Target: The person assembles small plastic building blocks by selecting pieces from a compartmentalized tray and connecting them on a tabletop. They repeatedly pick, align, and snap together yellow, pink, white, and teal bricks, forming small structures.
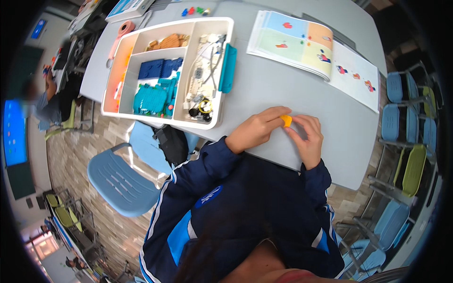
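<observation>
Over the near edge of the table, a small yellow-orange toy brick (286, 120) is pinched between my two hands. My left hand (257, 129) reaches it from the left with thumb and forefinger closed on it. From the other side, my right hand (309, 139) grips it with its fingertips, the fingers curled. Fingers cover part of the brick, so its full shape is hidden. To the left of my hands stands a white divided tray (215, 123) of building bricks. An open picture booklet (297, 45) lies beyond my hands to the right.
Inside the tray are teal bricks (151, 98), dark blue bricks (152, 69), tan bricks (171, 41) and grey-white parts (200, 75). A teal lid-like piece (228, 69) hangs on its right side. Several small coloured pieces (192, 11) lie at the far edge. Blue chairs (123, 181) stand around.
</observation>
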Demonstrator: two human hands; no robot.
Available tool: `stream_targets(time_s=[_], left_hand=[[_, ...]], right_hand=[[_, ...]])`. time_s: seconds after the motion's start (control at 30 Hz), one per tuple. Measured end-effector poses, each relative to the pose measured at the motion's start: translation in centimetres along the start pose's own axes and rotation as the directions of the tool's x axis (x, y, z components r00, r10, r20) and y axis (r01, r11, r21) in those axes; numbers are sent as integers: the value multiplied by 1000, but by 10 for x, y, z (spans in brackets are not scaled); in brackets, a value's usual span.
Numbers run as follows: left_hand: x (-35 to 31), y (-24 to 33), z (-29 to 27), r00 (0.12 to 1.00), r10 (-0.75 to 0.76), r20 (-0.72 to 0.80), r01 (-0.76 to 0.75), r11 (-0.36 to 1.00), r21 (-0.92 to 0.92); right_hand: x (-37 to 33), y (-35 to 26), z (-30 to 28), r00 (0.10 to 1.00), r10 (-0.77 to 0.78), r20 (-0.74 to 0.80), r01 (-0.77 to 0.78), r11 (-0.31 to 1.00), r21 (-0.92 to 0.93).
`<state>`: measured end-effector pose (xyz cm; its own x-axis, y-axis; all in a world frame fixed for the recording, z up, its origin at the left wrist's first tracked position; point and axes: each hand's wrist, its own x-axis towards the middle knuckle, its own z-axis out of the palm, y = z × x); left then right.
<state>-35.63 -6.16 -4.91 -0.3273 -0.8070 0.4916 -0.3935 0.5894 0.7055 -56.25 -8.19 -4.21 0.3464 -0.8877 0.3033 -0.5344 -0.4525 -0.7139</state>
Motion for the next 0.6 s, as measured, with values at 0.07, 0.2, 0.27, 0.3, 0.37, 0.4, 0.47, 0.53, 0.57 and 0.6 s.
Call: stream_targets(time_s=[0.07,0.2,0.27,0.3,0.37,0.4,0.47,0.53,0.57,0.6], left_hand=[[-5,0,0,999,-28,28,25,996,87],[-21,26,-22,988,-153,-10,153,988,-12],[-27,58,-52,967,-247,-58,237,961,-140],[-33,69,-72,966,-241,-90,234,968,-88],[-50,82,-112,966,-216,-146,219,976,6],[-60,87,-133,937,-261,-231,283,957,67],[-84,90,-172,871,-256,-420,386,884,262],[-99,83,-208,757,-225,-614,528,764,371],[-104,80,-224,663,-246,-707,621,708,337],[-116,68,-242,651,-193,-734,644,652,400]], right_hand=[[-2,5,7,997,-61,-57,54,992,-113],[-6,7,9,999,32,-19,-34,992,-124],[-5,-1,6,998,60,3,-59,989,-138],[-3,-8,4,998,65,17,-62,988,-144],[-3,-12,5,998,39,50,-29,983,-182],[-2,-11,5,997,5,74,11,978,-209],[-3,-8,5,995,-7,103,29,977,-213],[-3,-4,6,994,38,105,-19,983,-181],[-3,-3,6,995,35,94,-18,985,-174],[-2,-2,4,996,28,86,-13,985,-174]])
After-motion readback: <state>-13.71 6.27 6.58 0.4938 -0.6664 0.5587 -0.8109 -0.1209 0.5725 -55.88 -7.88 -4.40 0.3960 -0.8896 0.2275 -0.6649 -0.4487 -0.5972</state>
